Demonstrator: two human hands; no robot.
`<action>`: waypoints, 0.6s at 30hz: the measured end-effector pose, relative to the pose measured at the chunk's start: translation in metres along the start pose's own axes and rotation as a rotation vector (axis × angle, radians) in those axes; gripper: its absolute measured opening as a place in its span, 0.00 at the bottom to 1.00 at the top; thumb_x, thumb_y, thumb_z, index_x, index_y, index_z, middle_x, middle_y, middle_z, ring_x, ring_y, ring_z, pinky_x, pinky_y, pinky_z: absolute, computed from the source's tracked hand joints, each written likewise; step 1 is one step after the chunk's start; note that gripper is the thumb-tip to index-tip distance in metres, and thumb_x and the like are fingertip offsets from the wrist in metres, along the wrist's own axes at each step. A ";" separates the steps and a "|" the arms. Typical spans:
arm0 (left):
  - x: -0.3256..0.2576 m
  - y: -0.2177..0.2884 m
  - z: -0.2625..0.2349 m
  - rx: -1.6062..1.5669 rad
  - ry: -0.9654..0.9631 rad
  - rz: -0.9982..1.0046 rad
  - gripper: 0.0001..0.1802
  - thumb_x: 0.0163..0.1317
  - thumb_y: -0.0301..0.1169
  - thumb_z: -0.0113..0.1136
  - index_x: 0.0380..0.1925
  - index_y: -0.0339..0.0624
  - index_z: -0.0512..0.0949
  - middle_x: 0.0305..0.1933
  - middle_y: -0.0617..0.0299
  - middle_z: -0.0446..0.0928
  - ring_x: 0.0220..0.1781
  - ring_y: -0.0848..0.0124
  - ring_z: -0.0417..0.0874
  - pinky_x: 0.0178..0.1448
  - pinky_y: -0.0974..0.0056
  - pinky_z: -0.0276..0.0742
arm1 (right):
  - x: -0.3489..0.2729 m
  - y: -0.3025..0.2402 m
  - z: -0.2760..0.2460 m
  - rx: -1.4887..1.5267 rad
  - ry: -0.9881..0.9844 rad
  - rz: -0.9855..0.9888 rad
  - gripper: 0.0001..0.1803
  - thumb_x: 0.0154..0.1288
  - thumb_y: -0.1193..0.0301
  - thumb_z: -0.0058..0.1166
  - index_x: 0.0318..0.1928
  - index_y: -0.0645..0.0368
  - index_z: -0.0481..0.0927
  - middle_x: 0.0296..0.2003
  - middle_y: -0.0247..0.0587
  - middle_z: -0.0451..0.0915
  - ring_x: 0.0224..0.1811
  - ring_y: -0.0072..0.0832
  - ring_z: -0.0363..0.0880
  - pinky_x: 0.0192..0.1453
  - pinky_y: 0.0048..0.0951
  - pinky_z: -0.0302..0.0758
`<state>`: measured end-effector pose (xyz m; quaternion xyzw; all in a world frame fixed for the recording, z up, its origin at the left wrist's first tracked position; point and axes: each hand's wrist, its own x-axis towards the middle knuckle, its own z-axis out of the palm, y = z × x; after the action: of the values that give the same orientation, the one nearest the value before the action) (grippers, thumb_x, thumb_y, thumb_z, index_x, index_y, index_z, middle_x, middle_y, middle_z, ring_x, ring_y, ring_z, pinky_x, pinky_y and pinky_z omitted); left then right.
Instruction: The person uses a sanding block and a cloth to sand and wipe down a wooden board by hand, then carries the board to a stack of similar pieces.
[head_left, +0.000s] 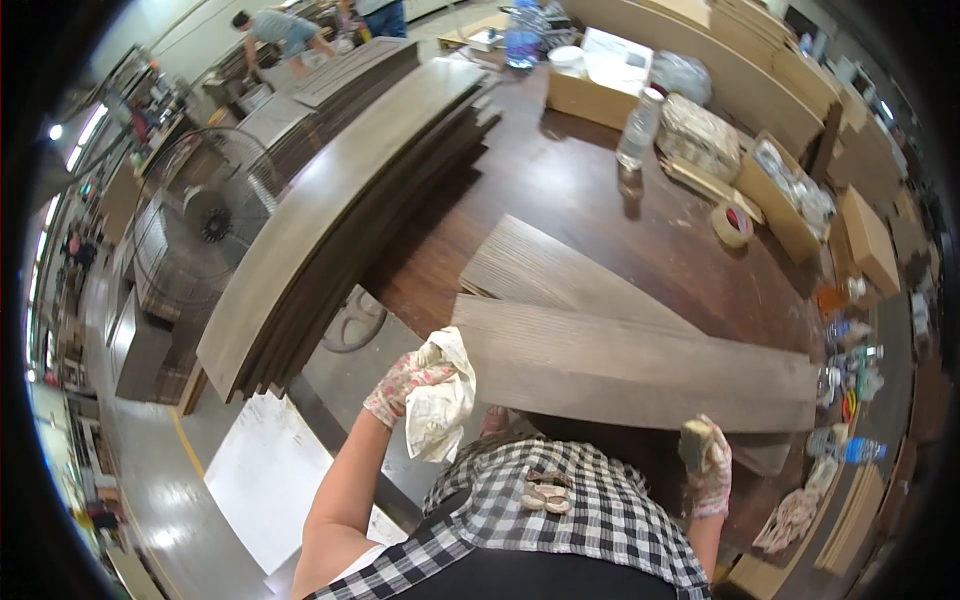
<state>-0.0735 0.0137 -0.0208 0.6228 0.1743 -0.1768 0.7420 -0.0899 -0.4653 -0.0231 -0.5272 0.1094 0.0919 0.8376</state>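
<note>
On the dark surface (pixel 600 200), a grey board (pixel 640 365) is lying with its long axis from nine to three o'clock. At seven, nearer it, the left hand (pixel 405 385) is gripping a rag (pixel 440 400); at five, the right hand (pixel 708 470) is clutching a sponge (pixel 694 440).

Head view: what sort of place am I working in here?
Probably a woodworking or furniture-finishing workshop: a tall stack of long grey-brown wooden boards, a dark brown wooden workbench and a round metal floor fan.

tall stack of long dark wooden boards (pixel 330 215) at left; clear plastic bottle (pixel 637 127), tape roll (pixel 732 224), metal floor fan (pixel 210 222) beyond.
</note>
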 end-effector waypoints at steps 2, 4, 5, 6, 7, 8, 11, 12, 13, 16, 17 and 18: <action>-0.001 -0.002 0.000 -0.116 -0.018 0.052 0.16 0.55 0.30 0.62 0.44 0.37 0.76 0.40 0.64 0.78 0.41 0.77 0.77 0.45 0.69 0.74 | 0.002 -0.006 0.003 0.003 -0.044 -0.049 0.40 0.47 0.56 0.65 0.55 0.70 0.67 0.44 0.48 0.77 0.44 0.33 0.79 0.48 0.30 0.78; -0.003 -0.005 -0.004 -0.180 -0.060 0.048 0.16 0.55 0.30 0.62 0.44 0.37 0.76 0.41 0.65 0.78 0.42 0.77 0.77 0.46 0.69 0.74 | 0.009 -0.014 0.002 -0.016 -0.043 -0.075 0.40 0.47 0.56 0.66 0.55 0.71 0.67 0.45 0.49 0.76 0.45 0.33 0.78 0.48 0.30 0.78; -0.003 -0.013 -0.010 -0.197 -0.039 0.055 0.16 0.55 0.30 0.62 0.44 0.37 0.76 0.41 0.65 0.78 0.42 0.77 0.77 0.46 0.69 0.74 | 0.014 -0.019 0.006 -0.027 -0.042 -0.083 0.41 0.47 0.56 0.66 0.55 0.71 0.66 0.45 0.49 0.76 0.45 0.33 0.78 0.48 0.30 0.79; -0.001 -0.015 -0.012 -0.119 -0.015 0.049 0.17 0.55 0.30 0.62 0.44 0.37 0.76 0.41 0.64 0.78 0.42 0.77 0.77 0.47 0.69 0.74 | 0.023 -0.025 0.013 -0.046 -0.128 -0.127 0.39 0.48 0.57 0.66 0.56 0.70 0.66 0.47 0.49 0.76 0.47 0.33 0.78 0.50 0.31 0.78; 0.000 -0.019 -0.014 -0.041 0.007 0.040 0.17 0.54 0.30 0.63 0.44 0.37 0.76 0.42 0.64 0.78 0.42 0.77 0.77 0.47 0.69 0.74 | 0.035 -0.025 0.014 -0.038 -0.132 -0.145 0.37 0.51 0.59 0.65 0.56 0.69 0.66 0.48 0.48 0.75 0.48 0.33 0.77 0.52 0.32 0.76; -0.002 -0.022 -0.015 0.016 0.038 0.113 0.17 0.54 0.31 0.63 0.44 0.36 0.76 0.41 0.64 0.79 0.41 0.78 0.77 0.46 0.69 0.74 | 0.042 -0.024 0.019 -0.011 -0.134 -0.153 0.35 0.52 0.61 0.64 0.56 0.69 0.66 0.49 0.47 0.75 0.49 0.33 0.76 0.54 0.33 0.75; 0.003 -0.025 -0.018 0.004 0.053 0.185 0.16 0.54 0.30 0.63 0.43 0.36 0.77 0.40 0.65 0.79 0.41 0.78 0.77 0.46 0.70 0.74 | 0.063 -0.026 0.036 0.008 -0.162 -0.154 0.32 0.55 0.64 0.61 0.56 0.68 0.66 0.49 0.47 0.75 0.49 0.34 0.76 0.54 0.32 0.75; 0.004 -0.023 -0.017 -0.004 0.047 0.192 0.16 0.54 0.30 0.63 0.43 0.36 0.77 0.40 0.65 0.79 0.41 0.78 0.77 0.46 0.70 0.74 | 0.067 -0.029 0.037 0.011 -0.185 -0.145 0.31 0.56 0.65 0.60 0.57 0.67 0.66 0.49 0.47 0.74 0.49 0.34 0.76 0.54 0.32 0.75; 0.004 -0.019 -0.018 -0.003 0.033 0.181 0.15 0.54 0.30 0.63 0.41 0.36 0.77 0.39 0.65 0.79 0.40 0.78 0.77 0.45 0.70 0.74 | 0.070 -0.029 0.037 0.002 -0.184 -0.153 0.31 0.56 0.65 0.60 0.57 0.67 0.66 0.49 0.47 0.74 0.49 0.34 0.76 0.54 0.32 0.75; 0.002 -0.017 -0.032 0.003 0.018 0.180 0.13 0.54 0.29 0.62 0.39 0.36 0.78 0.38 0.64 0.80 0.39 0.78 0.77 0.44 0.70 0.74 | 0.072 -0.023 0.045 0.003 -0.165 -0.082 0.29 0.58 0.67 0.57 0.57 0.66 0.65 0.49 0.48 0.75 0.49 0.34 0.77 0.52 0.33 0.77; 0.000 -0.017 -0.039 0.012 0.026 0.189 0.12 0.54 0.29 0.62 0.38 0.36 0.79 0.37 0.64 0.80 0.38 0.78 0.77 0.44 0.70 0.74 | 0.070 -0.022 0.052 0.001 -0.154 -0.052 0.28 0.58 0.67 0.57 0.56 0.67 0.66 0.48 0.48 0.75 0.48 0.34 0.77 0.52 0.32 0.77; -0.006 -0.009 -0.041 0.094 0.086 0.190 0.11 0.53 0.28 0.62 0.37 0.36 0.79 0.36 0.65 0.80 0.37 0.78 0.77 0.43 0.70 0.74 | 0.071 -0.017 0.055 0.005 -0.161 -0.059 0.28 0.57 0.66 0.57 0.56 0.67 0.67 0.48 0.48 0.75 0.48 0.34 0.77 0.52 0.33 0.77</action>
<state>-0.0848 0.0532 -0.0326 0.6777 0.1374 -0.0867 0.7172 -0.0123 -0.4196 -0.0056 -0.5190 0.0263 0.1092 0.8474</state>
